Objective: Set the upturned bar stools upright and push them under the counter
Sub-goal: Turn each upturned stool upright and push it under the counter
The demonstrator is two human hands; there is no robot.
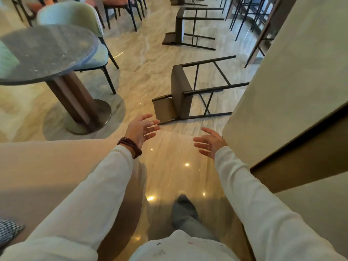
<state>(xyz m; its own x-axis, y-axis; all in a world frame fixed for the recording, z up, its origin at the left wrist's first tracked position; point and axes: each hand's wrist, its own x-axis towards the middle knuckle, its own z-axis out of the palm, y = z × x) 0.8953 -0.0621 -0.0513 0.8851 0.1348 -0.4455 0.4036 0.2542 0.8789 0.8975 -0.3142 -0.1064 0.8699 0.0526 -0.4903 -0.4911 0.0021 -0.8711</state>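
Note:
A brown bar stool (181,91) lies tipped on its side on the shiny floor just ahead, its dark legs pointing right toward the counter (293,87). A second tipped stool (179,28) lies farther back, and part of a third (178,0) shows at the top edge. My left hand (142,129), a bead bracelet on its wrist, reaches forward with fingers spread, a short way from the nearest stool's backrest. My right hand (211,141) is also held out with fingers spread, beside the counter's corner. Neither hand touches anything.
A round dark-topped table (43,53) on a pedestal stands at the left with pale green chairs (75,17) behind it. Upright stools (243,16) stand under the counter at the top right. A beige rounded surface (47,166) fills the lower left.

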